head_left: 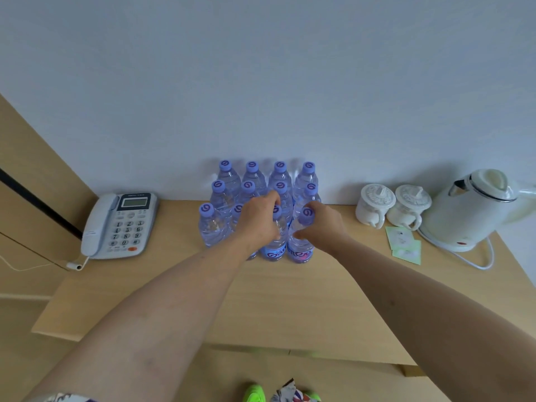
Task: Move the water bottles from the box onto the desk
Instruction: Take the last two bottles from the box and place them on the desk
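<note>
12 water bottles with purple caps stand upright on the wooden surface, packed close in 3 rows of 4 against the far white wall. Both bare arms reach out from the near edge to the nearest row.

The left hand has its grip curled round the third bottle of that row, fingers wrapped about its neck and shoulder so that only part of the cap shows. The right hand has its grip closed on the rightmost bottle, thumb and fingers pinching just under the cap. The 2 held bottles stand side by side, touching or nearly so, their bases on the surface as far as can be told.

At the left lies a white desk telephone with its handset in the cradle. At the right, 2 white lidded cups stand beside a white electric kettle, with green-edged sachets lying just near of them. The box is out of view.
</note>
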Demonstrator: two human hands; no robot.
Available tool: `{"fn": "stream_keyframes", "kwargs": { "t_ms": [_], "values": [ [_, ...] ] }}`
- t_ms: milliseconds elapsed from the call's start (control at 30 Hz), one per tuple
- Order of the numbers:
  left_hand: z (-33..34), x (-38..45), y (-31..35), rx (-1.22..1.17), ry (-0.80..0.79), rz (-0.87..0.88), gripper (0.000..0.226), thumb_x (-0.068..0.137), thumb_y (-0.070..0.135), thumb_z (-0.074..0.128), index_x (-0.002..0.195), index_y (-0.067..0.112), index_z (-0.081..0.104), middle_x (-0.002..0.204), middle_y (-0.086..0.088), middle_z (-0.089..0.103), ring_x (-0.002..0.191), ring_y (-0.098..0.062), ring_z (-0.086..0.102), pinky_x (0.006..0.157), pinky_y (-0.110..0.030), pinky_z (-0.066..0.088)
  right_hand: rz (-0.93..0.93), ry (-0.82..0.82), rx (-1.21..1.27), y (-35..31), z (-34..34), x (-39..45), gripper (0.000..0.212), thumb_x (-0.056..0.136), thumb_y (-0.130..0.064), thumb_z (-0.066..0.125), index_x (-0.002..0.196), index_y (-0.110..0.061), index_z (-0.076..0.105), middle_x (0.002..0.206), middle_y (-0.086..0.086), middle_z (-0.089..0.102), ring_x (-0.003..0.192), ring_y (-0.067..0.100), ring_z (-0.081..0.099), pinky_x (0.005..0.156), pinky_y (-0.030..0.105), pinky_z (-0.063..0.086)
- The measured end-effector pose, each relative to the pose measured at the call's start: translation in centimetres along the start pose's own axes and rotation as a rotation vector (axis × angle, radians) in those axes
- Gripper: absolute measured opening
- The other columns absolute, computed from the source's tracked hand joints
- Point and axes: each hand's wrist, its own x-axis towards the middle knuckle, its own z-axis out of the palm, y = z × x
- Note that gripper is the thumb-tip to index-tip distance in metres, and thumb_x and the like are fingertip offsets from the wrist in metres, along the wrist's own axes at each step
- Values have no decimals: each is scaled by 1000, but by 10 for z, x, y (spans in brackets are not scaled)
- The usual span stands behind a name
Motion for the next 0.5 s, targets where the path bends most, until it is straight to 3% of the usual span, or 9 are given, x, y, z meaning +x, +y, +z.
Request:
{"fn": "stream_keyframes", "kwargs": {
  "t_ms": [100, 200, 267, 333, 433, 500],
  "values": [
    [1, -3, -1, 9, -1, 5, 52, 66, -2, 83, 99, 22, 50, 89, 0, 62, 81, -24, 56, 63, -33, 38, -27, 9, -88, -3, -4, 4, 44, 72, -4, 80, 110, -22, 70, 108, 7, 55, 90, 25, 53, 75, 29, 43],
    [1, -4, -1, 14, -1, 25, 52, 69, -2, 81, 104, 21, 52, 94, -1, 61, 83, -26, 55, 65, -33, 39, -42, 53, -31, -2, -8, 3, 53, 76, 6, 57, 118, -22, 71, 116, 9, 65, 93, 24, 56, 76, 31, 48],
    [1, -5, -1, 1, 4, 25, 51, 70, -3, 80, 106, 19, 52, 94, 1, 59, 83, -26, 55, 66, -33, 39, -44, 69, 0, 0, -11, 2, 56, 75, 3, 59, 125, -20, 66, 117, 9, 67, 97, 27, 60, 80, 36, 52],
    [0, -7, -1, -3, 2, 21, 50, 70, -3, 80, 104, 20, 51, 94, 1, 59, 84, -25, 55, 67, -34, 42, -29, 35, -24, 2, -11, 0, 60, 73, -6, 74, 129, -19, 59, 115, 9, 65, 101, 30, 61, 81, 38, 53],
    [-1, -9, -3, -2, 2, 29, 50, 69, -3, 81, 98, 21, 48, 92, -1, 62, 82, -24, 56, 65, -35, 43, 40, 25, -38, 5, -10, -1, 44, 69, -27, 88, 102, -19, 60, 90, 0, 61, 88, 24, 58, 64, 30, 46],
    [-3, -10, -4, -13, 7, 27, 49, 68, -3, 81, 98, 20, 50, 92, -1, 63, 82, -25, 55, 66, -36, 46, 39, 71, -23, 5, -9, -1, 34, 69, -24, 87, 91, -15, 63, 80, 0, 61, 80, 24, 58, 58, 28, 44]
  ]
}}
